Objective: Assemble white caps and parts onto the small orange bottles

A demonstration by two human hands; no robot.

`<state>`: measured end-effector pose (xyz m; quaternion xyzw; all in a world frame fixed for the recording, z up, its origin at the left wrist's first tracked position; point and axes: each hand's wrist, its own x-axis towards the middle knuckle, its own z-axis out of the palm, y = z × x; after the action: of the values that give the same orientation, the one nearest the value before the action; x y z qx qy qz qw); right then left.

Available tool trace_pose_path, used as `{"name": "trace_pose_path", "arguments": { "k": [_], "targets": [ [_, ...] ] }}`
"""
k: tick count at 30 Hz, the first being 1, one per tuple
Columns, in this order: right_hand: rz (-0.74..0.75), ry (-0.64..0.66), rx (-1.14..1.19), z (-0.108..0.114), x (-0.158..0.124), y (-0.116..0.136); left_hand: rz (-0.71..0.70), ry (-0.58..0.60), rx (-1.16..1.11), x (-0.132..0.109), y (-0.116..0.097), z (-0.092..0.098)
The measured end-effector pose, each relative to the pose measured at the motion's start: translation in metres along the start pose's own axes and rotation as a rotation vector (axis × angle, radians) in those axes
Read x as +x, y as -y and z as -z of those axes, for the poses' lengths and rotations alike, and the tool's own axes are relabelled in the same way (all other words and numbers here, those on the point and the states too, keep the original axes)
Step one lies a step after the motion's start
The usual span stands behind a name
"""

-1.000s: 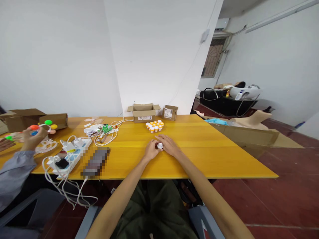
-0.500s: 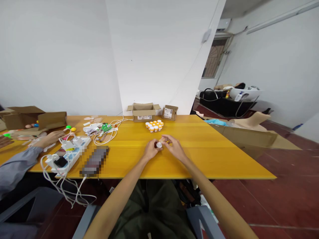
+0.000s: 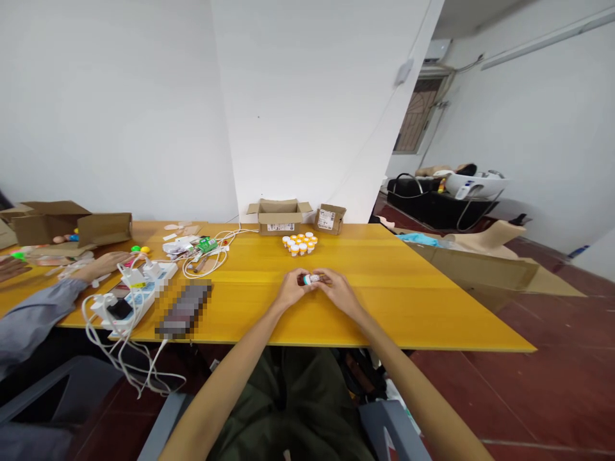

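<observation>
Over the middle of the table, my left hand [image 3: 291,288] is closed around a small white-and-blue container [image 3: 310,280]. The container lies on its side between my hands, and part of it is hidden by fingers. At its right, whitish end the fingertips of my right hand [image 3: 336,287] close in on it. Just beyond my hands stands a tight cluster of small orange bottles with white caps [image 3: 300,244].
An open cardboard box [image 3: 278,224] and a smaller box [image 3: 330,219] stand by the wall. To the left lie a power strip [image 3: 148,299] with tangled cables and a pixelated phone-like slab [image 3: 185,309]. Another person's hand [image 3: 109,262] rests farther left.
The small container has turned in my hands: its round whitish end faced me before, and its side with the blue band shows now. My right fingers have come down onto it.
</observation>
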<state>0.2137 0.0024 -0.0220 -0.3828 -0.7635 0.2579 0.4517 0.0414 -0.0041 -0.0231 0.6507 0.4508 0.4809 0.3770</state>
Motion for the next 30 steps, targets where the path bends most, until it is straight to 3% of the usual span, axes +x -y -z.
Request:
{"name": "trace_pose_path", "arguments": {
  "k": [8,30],
  "targets": [
    [-0.110,-0.022,0.264,-0.002,-0.006,-0.002,0.094,0.067,-0.219,0.000,-0.005,0.010],
    [0.028,-0.039,0.213,0.000,-0.011,0.006,0.115,0.189,-0.260,-0.004,-0.016,0.016]
  ]
}}
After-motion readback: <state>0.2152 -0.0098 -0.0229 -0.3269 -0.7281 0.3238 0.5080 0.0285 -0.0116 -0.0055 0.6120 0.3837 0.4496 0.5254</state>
